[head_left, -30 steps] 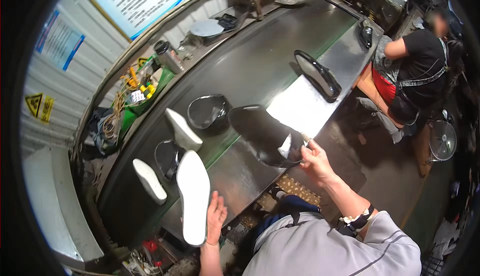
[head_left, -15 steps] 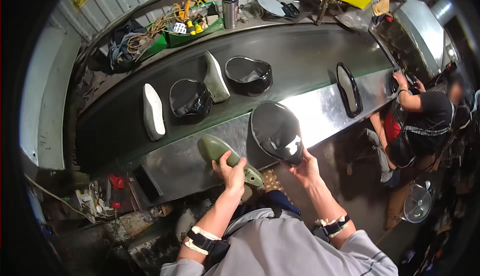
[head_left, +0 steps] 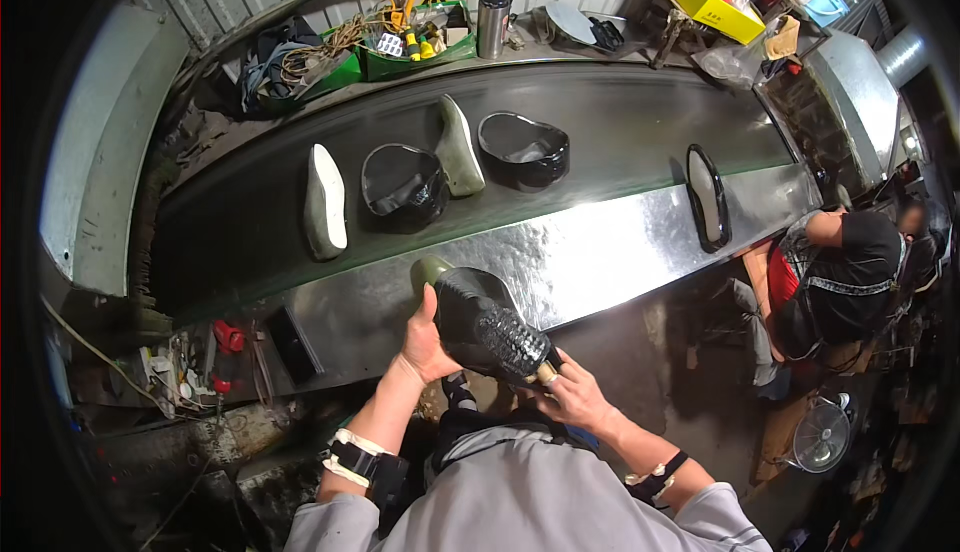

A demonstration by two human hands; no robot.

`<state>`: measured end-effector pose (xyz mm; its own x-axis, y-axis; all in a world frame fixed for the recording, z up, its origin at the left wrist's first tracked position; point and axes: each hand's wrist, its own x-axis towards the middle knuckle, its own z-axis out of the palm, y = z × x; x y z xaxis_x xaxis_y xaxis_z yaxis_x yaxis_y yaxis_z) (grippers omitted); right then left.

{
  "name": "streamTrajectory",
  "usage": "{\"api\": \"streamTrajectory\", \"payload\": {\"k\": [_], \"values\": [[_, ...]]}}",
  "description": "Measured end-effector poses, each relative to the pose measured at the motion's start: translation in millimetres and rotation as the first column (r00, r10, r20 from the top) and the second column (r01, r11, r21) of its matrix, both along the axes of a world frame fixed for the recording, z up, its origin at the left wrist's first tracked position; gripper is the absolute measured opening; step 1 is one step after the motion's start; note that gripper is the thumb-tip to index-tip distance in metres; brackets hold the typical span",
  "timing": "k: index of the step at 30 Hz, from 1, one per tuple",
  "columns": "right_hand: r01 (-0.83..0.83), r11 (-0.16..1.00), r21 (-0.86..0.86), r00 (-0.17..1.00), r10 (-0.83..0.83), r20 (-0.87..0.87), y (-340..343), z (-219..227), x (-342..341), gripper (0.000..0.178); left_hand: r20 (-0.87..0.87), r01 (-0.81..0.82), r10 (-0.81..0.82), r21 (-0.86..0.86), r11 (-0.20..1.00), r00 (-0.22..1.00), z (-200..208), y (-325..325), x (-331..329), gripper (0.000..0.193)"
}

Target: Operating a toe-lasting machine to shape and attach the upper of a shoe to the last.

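In front of me, over the near edge of the bench, a black shoe upper (head_left: 468,297) lies around a green shoe last (head_left: 430,270). Only the last's tip pokes out at the upper left. My left hand (head_left: 428,350) grips the near left side, thumb up along it, other fingers hidden beneath. The lower right end, where the upper is shiny and crinkled, is held by my right hand (head_left: 580,392). A small tan piece (head_left: 547,372) shows by its fingers; I cannot tell what it is.
On the dark belt stand two pale-soled lasts (head_left: 325,202) (head_left: 459,147) and two black uppers (head_left: 403,187) (head_left: 524,152). A black shoe (head_left: 708,197) lies farther right. Behind are a green tool bin (head_left: 420,57) and a steel flask (head_left: 493,22). A co-worker (head_left: 850,262) sits right, near a fan (head_left: 822,434).
The upper, held apart in my right hand before, is now over the last. Both hands have come together on them. The view has shifted slightly, and the co-worker's arms have drawn in.
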<state>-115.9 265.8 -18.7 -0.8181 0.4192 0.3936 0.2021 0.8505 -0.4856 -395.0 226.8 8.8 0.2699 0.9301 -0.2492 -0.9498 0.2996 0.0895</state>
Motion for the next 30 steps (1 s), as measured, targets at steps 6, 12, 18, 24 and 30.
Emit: {"api": "streamTrajectory", "payload": {"k": [6,12,18,24,30], "values": [[-0.034,0.999,0.043,0.999,0.033,0.021,-9.2,-27.2,-24.6,0.044,-0.398,-0.04,-0.041,-0.195,0.98,0.916,-35.2,22.2,-64.5,0.046],[0.185,0.966,-0.179,0.952,-0.221,-0.213,-10.9,-50.1,-45.6,0.068,-0.88,-0.511,-0.244,-0.002,0.859,-0.407,-84.1,61.4,-68.0,0.023],[0.163,0.756,-0.634,0.945,-0.303,-0.119,-9.2,-68.5,-57.1,0.1,-0.821,-0.614,-0.357,-0.011,0.79,-0.445,-94.9,66.6,-60.4,0.025],[0.04,0.867,-0.496,0.996,0.006,0.091,-0.3,-61.2,-33.2,0.091,-0.807,-0.579,-0.477,-0.215,0.786,-0.349,-74.2,54.6,-39.5,0.058],[-0.036,0.782,-0.623,0.999,0.048,0.002,12.1,-73.3,-39.6,0.089,-0.8,-0.586,-0.466,-0.183,0.789,-0.378,-76.7,48.1,-32.2,0.043]]}}
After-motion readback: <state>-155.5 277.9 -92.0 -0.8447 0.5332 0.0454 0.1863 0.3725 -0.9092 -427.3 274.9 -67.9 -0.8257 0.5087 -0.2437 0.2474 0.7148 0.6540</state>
